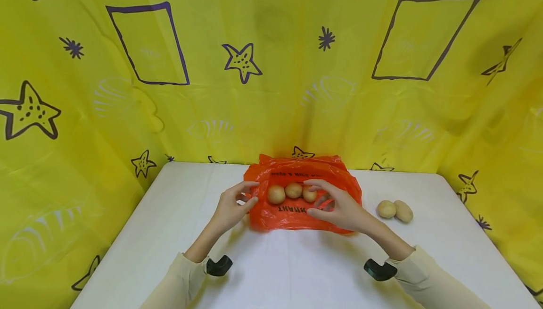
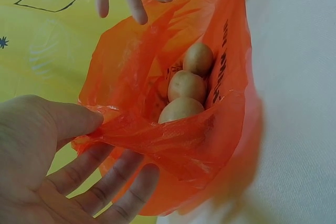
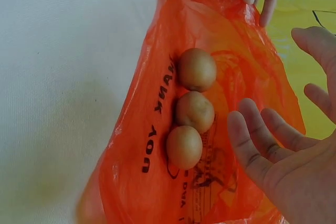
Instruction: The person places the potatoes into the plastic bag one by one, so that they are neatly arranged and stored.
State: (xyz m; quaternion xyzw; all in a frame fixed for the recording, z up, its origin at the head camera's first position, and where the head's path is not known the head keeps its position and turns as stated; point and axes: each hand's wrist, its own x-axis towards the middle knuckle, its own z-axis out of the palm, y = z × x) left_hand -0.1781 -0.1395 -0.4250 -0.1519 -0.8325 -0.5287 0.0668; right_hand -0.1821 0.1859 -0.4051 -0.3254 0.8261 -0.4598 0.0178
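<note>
A red plastic bag (image 1: 263, 219) with black lettering lies on the white table, its mouth spread wide. Three round potatoes (image 1: 276, 195) sit in a row inside it. My left hand (image 1: 231, 209) pinches the bag's left edge between thumb and fingers; the left wrist view shows the plastic gathered under the thumb (image 2: 79, 120). Over the right part of the bag hovers my right hand (image 1: 345, 209), fingers spread and loosely bent. In the right wrist view nothing lies between those fingers (image 3: 268, 140), and they are apart from the potatoes.
Two more potatoes, one rounder (image 1: 386, 209) and one longer (image 1: 403, 211), lie side by side on the table (image 1: 288, 271) to the right of the bag. A yellow curtain (image 1: 275, 111) with stars and fish hangs behind the table and along its sides.
</note>
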